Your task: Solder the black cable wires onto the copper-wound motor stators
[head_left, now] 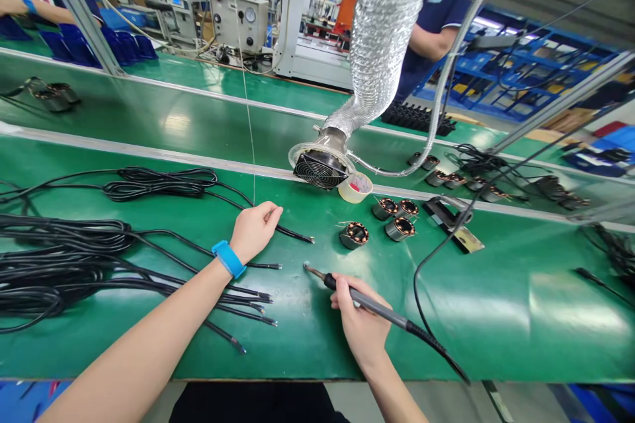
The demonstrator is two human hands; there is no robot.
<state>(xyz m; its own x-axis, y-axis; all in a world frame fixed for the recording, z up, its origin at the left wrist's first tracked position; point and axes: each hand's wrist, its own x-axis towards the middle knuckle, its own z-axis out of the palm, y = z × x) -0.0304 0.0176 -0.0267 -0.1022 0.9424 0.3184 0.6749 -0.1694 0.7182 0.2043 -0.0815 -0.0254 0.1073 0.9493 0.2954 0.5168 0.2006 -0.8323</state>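
A soldering iron (pixel 377 306) is held in my right hand (pixel 361 317), its tip pointing left at the green table surface. My left hand (pixel 255 228), with a blue wristband (pixel 229 259), has its fingers curled together above the end of a black cable (pixel 296 235); whether it pinches anything is too small to make out. More black cables (pixel 64 258) lie coiled at the left, their stripped ends toward the middle. Right of the hands, a wound stator core (pixel 354 236) sits apart from a group of similar cores (pixel 399 229).
An extractor fan (pixel 321 169) hangs from a silver duct (pixel 380 33) above the table, beside a tape roll (pixel 355 188). A metal stand (pixel 454 225) is at the right. Behind runs a conveyor (pixel 198 125) bearing cores and cables. Two other people stand beyond.
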